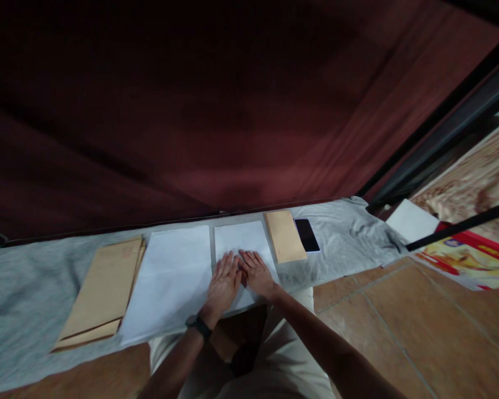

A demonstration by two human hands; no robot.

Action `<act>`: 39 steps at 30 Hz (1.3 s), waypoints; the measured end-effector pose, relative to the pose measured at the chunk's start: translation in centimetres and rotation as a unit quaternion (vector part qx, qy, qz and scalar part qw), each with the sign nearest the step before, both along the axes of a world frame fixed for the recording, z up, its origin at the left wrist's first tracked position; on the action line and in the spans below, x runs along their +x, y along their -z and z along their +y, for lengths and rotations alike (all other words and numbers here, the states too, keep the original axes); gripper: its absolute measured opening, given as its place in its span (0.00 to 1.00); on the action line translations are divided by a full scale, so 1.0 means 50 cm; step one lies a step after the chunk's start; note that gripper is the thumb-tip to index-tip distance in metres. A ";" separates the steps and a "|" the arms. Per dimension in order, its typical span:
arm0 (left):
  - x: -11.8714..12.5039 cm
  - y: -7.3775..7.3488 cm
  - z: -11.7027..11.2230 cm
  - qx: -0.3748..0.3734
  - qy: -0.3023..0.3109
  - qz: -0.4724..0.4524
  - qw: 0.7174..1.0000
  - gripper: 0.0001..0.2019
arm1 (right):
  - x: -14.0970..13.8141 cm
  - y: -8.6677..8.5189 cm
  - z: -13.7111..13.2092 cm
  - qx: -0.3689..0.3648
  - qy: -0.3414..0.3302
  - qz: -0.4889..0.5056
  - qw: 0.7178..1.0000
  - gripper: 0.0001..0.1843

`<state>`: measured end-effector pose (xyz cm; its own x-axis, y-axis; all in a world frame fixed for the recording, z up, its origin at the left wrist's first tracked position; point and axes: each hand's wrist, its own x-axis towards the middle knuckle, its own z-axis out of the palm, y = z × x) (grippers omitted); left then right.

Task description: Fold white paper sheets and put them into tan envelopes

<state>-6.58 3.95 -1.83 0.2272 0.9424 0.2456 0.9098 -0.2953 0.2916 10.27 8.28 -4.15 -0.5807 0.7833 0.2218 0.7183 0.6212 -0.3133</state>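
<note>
My left hand [224, 281] lies flat, fingers stretched forward, on a white sheet of paper [239, 235]. Beside it my right hand [256, 272] rests on the same sheet, also flat, the two thumbs close together. A dark watch is on my left wrist. To the left lies a larger stack of white paper [172, 277], its exact number of sheets unclear. Farther left are several large brown envelopes [102, 288], overlapping. Just right of the sheet sits a smaller brown envelope [285, 237], with a phone [306, 235], screen dark, along its right edge.
A grey cloth [341, 235] covers the long narrow surface under everything. Behind it hangs a dark red curtain [241, 138]. On the right are black metal bars [441, 122], a white box [413, 220] and a red and yellow printed package [468, 257]. Brown tiles form the floor [382, 321].
</note>
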 end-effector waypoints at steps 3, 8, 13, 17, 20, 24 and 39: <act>-0.007 0.035 0.021 -0.004 -0.017 0.012 1.000 0.29 | 0.007 0.002 -0.003 0.009 0.019 0.003 1.000 0.29; -0.015 0.062 0.009 0.014 -0.062 0.011 0.998 0.33 | 0.034 0.008 -0.012 0.016 0.069 0.029 0.997 0.29; -0.016 0.063 -0.013 0.030 -0.090 0.020 0.995 0.32 | 0.074 0.013 -0.057 0.017 0.105 0.048 0.993 0.31; -0.016 0.056 -0.054 0.014 -0.056 0.025 0.998 0.31 | 0.125 0.001 -0.109 0.012 0.093 0.041 0.995 0.32; -0.014 0.040 -0.098 -0.014 0.013 0.042 0.999 0.35 | 0.172 -0.012 -0.135 -0.009 0.022 0.027 0.999 0.37; -0.018 0.011 -0.130 -0.052 0.063 0.075 0.994 0.34 | 0.212 -0.022 -0.137 -0.045 -0.050 0.027 0.997 0.40; -0.069 -0.052 -0.209 -0.113 0.165 -0.051 0.978 0.21 | 0.266 -0.051 -0.138 -0.158 -0.077 0.136 0.975 0.23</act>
<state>-10.05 -6.50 0.78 0.5134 0.8547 0.0762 0.7382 -0.4852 0.4686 23.59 1.39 -1.58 -0.6499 0.7460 0.1452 0.4885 0.5563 -0.6722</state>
